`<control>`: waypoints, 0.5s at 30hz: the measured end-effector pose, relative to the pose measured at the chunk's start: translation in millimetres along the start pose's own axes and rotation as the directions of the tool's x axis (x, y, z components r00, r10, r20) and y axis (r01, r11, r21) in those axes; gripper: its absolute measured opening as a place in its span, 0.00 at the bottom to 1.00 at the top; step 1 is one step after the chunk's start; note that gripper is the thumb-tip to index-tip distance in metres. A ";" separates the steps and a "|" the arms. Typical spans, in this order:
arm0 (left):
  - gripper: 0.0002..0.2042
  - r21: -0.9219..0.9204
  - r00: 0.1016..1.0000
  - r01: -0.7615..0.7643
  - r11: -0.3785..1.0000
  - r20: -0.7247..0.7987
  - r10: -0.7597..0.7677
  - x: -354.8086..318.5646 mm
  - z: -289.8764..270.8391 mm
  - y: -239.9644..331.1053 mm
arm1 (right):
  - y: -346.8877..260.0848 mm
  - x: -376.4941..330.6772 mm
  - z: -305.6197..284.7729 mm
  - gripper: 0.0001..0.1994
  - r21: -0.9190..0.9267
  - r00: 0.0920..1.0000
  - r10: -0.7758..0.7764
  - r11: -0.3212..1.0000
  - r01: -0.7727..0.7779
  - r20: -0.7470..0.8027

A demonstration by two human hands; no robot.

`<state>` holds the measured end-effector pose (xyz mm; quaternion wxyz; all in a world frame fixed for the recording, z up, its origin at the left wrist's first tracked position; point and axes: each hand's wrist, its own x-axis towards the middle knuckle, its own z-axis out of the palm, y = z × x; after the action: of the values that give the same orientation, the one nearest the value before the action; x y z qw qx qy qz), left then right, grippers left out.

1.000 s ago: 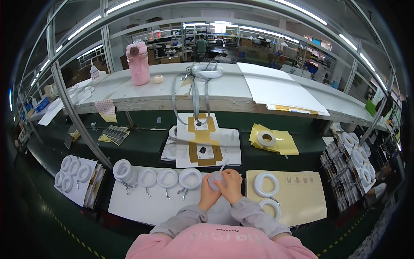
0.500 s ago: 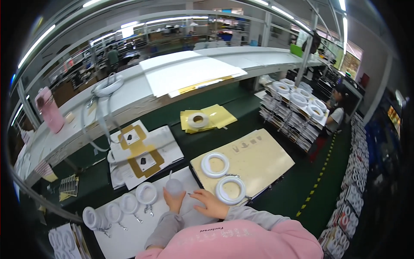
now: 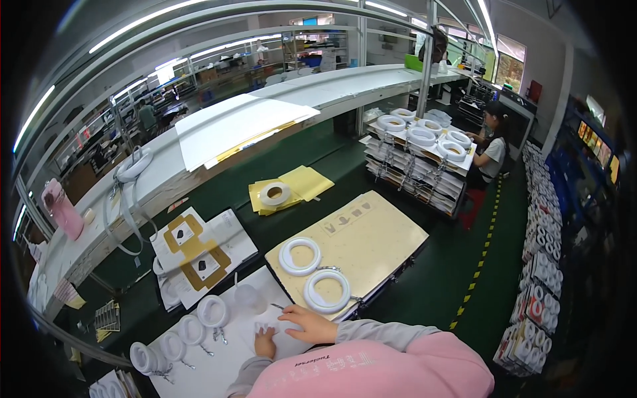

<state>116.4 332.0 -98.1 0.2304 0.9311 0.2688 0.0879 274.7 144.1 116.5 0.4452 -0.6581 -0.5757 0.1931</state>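
A translucent round squeeze bottle (image 3: 249, 300) with a thin spout stands on the white work sheet (image 3: 225, 345). Just nearer to me, my left hand (image 3: 265, 343) is down at the sheet, its fingers closed around something whitish that I cannot make out. My right hand (image 3: 310, 325) hovers beside it, closed on a thin pointed metal tool (image 3: 277, 306) whose tip points left toward the bottle. Left of my hands lie several white rings with metal chain clips, such as this white ring (image 3: 213, 311). Another white ring (image 3: 327, 290) rests on the cream board to the right.
The cream board (image 3: 378, 229) holds two rings. Beyond it, a tape roll (image 3: 275, 194) sits on yellow sheets. Printed cardboard (image 3: 192, 245) lies at left. A stack of ring-laden trays (image 3: 418, 159) and a seated co-worker (image 3: 490, 149) are at far right; a pink bottle (image 3: 63, 209) stands at far left.
My left hand has let go of the squeeze bottle and dropped nearer to me. The view has swung right, so the bench things appear farther left.
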 end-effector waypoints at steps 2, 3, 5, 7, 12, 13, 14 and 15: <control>0.16 -0.039 0.995 0.100 0.994 0.009 -0.100 -0.8 -6.4 -7.0 | -0.4 -8.7 5.5 0.19 0.033 0.999 -0.024 0.999 0.023 0.032; 0.14 -0.152 0.991 0.135 0.979 0.012 -0.135 -1.7 -12.6 -6.3 | 2.1 -11.7 8.5 0.19 0.031 0.999 -0.026 0.999 0.025 0.033; 0.12 -0.293 0.947 0.161 0.942 -0.224 -0.231 -4.8 -16.9 1.9 | 9.9 -17.6 16.4 0.18 0.094 0.988 -0.069 0.994 0.056 0.140; 0.13 -0.387 0.881 0.221 0.895 -0.314 -0.353 -22.9 -19.5 9.9 | 14.9 -27.2 26.8 0.17 0.164 0.978 -0.064 0.986 0.032 0.199; 0.20 -0.554 0.872 0.330 0.764 -0.130 -0.471 -31.5 -33.4 66.5 | 57.2 -45.8 63.8 0.18 0.254 0.995 0.047 0.965 -0.067 0.085; 0.19 -0.674 0.800 0.381 0.633 -0.102 -0.591 -25.6 -42.0 91.7 | 56.9 -47.0 59.4 0.20 0.292 0.974 0.180 0.932 -0.214 0.140; 0.19 -0.676 0.802 0.399 0.619 -0.070 -0.594 -24.6 -68.5 127.4 | 52.2 -47.9 51.4 0.21 0.234 0.963 0.239 0.936 -0.262 0.124; 0.18 -0.735 0.761 0.477 0.482 0.070 -0.645 -26.7 -84.2 134.6 | 50.4 -50.0 52.0 0.22 0.344 0.963 0.239 0.900 -0.267 0.122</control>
<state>131.7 248.8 39.0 0.5584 0.6078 0.5262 0.2046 251.2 119.5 35.4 0.5060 -0.6274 -0.4572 0.3759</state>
